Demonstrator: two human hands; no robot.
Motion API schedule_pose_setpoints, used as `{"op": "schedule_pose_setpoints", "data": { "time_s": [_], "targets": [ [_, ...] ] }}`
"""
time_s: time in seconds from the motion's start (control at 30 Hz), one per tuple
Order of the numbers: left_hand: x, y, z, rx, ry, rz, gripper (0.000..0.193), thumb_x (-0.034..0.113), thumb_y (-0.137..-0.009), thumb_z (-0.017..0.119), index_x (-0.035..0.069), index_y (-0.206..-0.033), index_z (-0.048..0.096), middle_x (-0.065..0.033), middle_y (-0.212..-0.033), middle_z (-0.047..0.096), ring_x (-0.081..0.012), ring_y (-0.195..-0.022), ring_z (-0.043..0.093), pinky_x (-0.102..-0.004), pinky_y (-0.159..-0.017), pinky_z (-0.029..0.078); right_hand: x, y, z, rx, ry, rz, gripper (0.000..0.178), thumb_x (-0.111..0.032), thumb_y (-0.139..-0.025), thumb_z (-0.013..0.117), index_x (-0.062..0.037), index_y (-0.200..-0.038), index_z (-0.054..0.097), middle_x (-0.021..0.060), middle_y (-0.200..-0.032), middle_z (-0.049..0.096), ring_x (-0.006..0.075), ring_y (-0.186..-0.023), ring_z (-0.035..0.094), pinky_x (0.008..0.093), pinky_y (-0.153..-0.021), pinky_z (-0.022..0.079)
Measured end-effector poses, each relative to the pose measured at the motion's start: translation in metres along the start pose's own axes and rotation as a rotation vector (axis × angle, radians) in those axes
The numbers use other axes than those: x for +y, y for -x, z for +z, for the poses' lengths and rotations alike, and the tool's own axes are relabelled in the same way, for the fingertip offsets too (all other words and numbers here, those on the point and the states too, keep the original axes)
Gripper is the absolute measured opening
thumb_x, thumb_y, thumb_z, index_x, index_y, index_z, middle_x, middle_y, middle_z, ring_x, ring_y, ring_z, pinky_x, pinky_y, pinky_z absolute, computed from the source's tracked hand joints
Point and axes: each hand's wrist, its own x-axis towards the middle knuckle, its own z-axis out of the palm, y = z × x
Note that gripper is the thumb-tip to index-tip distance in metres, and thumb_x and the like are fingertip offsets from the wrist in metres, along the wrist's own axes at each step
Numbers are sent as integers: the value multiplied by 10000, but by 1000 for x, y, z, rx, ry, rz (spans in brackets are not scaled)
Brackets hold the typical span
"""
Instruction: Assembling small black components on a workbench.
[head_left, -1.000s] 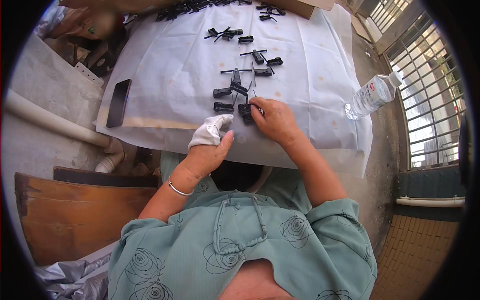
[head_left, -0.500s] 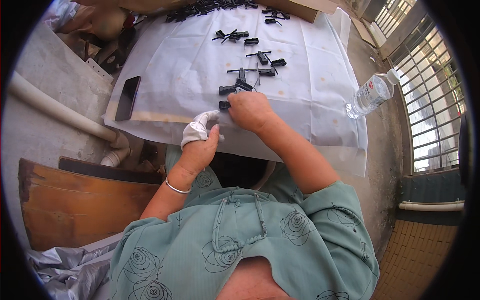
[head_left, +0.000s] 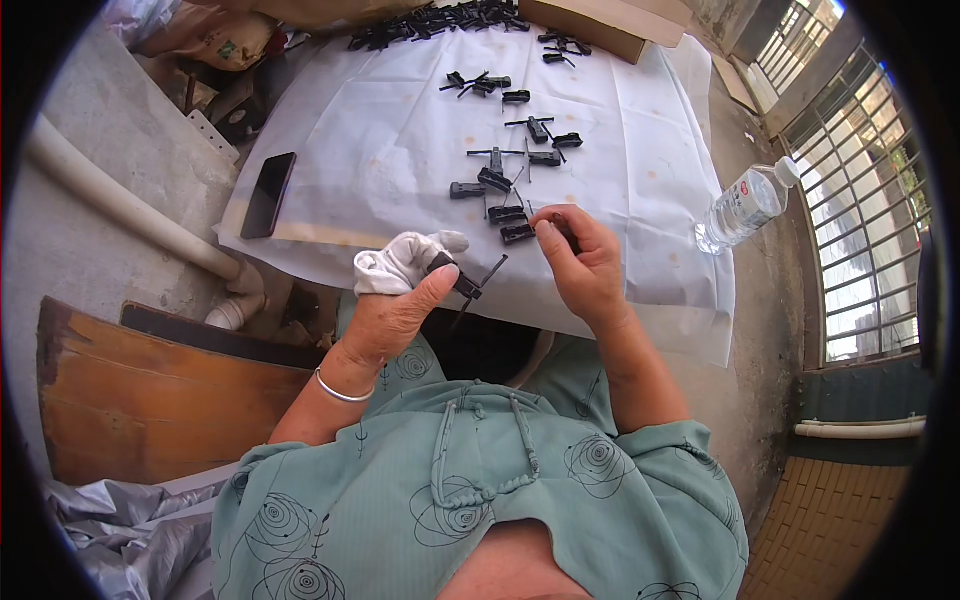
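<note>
Looks like mid-handling, pinching a black part [head_left: 466, 286] in the left hand [head_left: 405, 292] over the near side of the counter [head_left: 340, 190], can't tell about any hold in the curled right hand [head_left: 586, 268], next probably needs a steady pinch.

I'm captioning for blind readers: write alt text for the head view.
The left hand, partly covered in white cloth, holds a black part; the right hand is near similar parts on a white-covered table. A pile of them lies at the far edge, a phone at left, a bottle at right.
</note>
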Motion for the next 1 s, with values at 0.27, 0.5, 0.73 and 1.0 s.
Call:
{"op": "schedule_pose_setpoints", "data": {
  "time_s": [0.27, 0.5, 0.73, 1.0],
  "targets": [
    [-3, -6, 28, 15, 352, -220, 147, 124, -844, 634, 58, -891, 511, -6, -783, 576, -54, -702, 511, -175, -569, 434, -21, 22, 27, -417, 484, -765, 233, -140, -677, 718, -71, -857, 588, 43, -616, 486, 219, -494, 491, 331, -441, 383],
    [-2, -2, 21, -137, 490, -344, 173, 79, -877, 555, 35, -1037, 507, -54, -880, 591, -117, -710, 567, -231, -610, 477, -16, 28, 35, -146, 342, -691, 151, -38, -712, 661, -48, -825, 562, 48, -619, 518, 195, -459, 487, 283, -417, 391],
    [12, 3, 32, -161, 193, -206, 247, 37, -882, 499, 24, -1125, 462, -21, -857, 550, -47, -623, 495, -178, -498, 412, -12, 21, 23, -8, 44, -18, 98, -54, -824, 612, -33, -787, 524, -50, -622, 456, 11, -543, 359, 186, -487, 341],
    [2, 1, 32, 45, -229, -117, 220, 9, -801, 566, -15, -1015, 519, -3, -796, 549, -29, -658, 490, -178, -568, 439, -9, 22, 6, -362, 158, 45, 246, -204, -925, 481, 10, -819, 540, 67, -637, 481, 139, -605, 432, 290, -573, 399]
  ]
}}
